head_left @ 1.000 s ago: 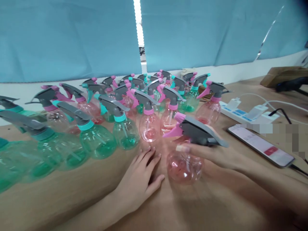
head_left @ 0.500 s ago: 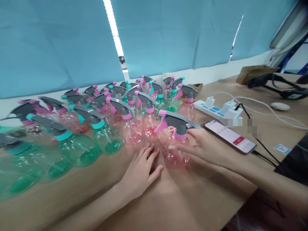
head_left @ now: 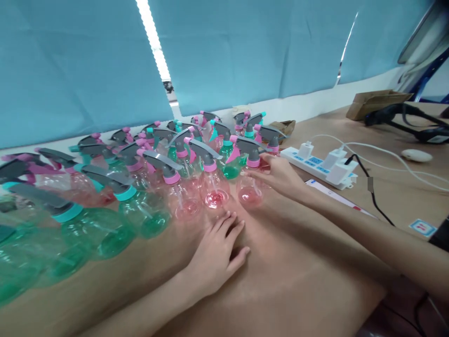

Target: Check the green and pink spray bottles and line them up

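My right hand [head_left: 280, 175] is wrapped round the upper body of a clear pink spray bottle [head_left: 249, 193] with a grey and pink trigger head. The bottle stands upright, at the right end of the front row, and some of my fingers are hidden behind it. Flat on the table lies my left hand [head_left: 219, 250], fingers spread and holding nothing. Just beyond its fingertips stands another pink spray bottle [head_left: 213, 187]. To the left are a further pink spray bottle [head_left: 184, 201] and a green spray bottle [head_left: 143, 213] with a teal collar.
Several more green and pink spray bottles crowd the left and back of the brown table [head_left: 280, 290]. On the right lie a white power strip [head_left: 312, 164] with chargers, a phone [head_left: 336, 196] partly behind my arm, a white mouse [head_left: 416, 155] and a black headset [head_left: 403, 124].
My right hand has moved the pink spray bottle away from me, beside the front row. My left hand stays flat on the table; the view has shifted slightly.
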The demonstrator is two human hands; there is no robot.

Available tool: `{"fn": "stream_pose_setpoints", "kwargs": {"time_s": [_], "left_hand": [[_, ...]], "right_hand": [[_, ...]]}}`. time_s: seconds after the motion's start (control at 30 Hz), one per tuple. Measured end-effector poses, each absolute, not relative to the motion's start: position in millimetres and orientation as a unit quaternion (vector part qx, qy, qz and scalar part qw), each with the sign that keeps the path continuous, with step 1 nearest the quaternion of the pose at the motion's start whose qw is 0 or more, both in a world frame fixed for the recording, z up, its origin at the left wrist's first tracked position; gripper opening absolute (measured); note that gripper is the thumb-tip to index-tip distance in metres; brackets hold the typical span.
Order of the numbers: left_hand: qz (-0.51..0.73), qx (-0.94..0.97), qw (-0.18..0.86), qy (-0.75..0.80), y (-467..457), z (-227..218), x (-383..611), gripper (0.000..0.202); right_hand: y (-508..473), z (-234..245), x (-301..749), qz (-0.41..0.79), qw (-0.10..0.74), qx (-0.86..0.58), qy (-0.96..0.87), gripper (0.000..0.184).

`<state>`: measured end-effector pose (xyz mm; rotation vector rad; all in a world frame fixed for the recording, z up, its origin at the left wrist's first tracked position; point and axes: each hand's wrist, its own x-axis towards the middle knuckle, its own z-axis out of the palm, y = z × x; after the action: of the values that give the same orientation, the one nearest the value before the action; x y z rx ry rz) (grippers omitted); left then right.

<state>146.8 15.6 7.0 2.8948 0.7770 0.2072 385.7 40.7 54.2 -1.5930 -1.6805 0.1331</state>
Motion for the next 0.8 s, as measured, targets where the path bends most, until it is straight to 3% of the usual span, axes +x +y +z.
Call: {"fn": "stream_pose_setpoints", "kwargs": {"time_s": [0.3, 0.57, 0.8], "left_hand": [[0.041, 0.962, 0.077, 0.259, 23.5, 5.5, 157.8, 0.051], [0.047, 0.963, 0.087, 0.252, 27.2, 3.5, 162.1, 0.051], [0.039, 0.962, 0.086, 0.255, 28.4, 4.6, 165.7, 0.052]], "right_hand": [[62.9, 56.7, 374.9, 0.035, 0.400, -0.637, -0.658, 0.031], [68.6, 52.3, 372.5, 0.022, 0.406, -0.644, -0.648, 0.059], [65.5, 50.2, 372.6, 0.033, 0.424, -0.628, -0.652, 0.058]]}}
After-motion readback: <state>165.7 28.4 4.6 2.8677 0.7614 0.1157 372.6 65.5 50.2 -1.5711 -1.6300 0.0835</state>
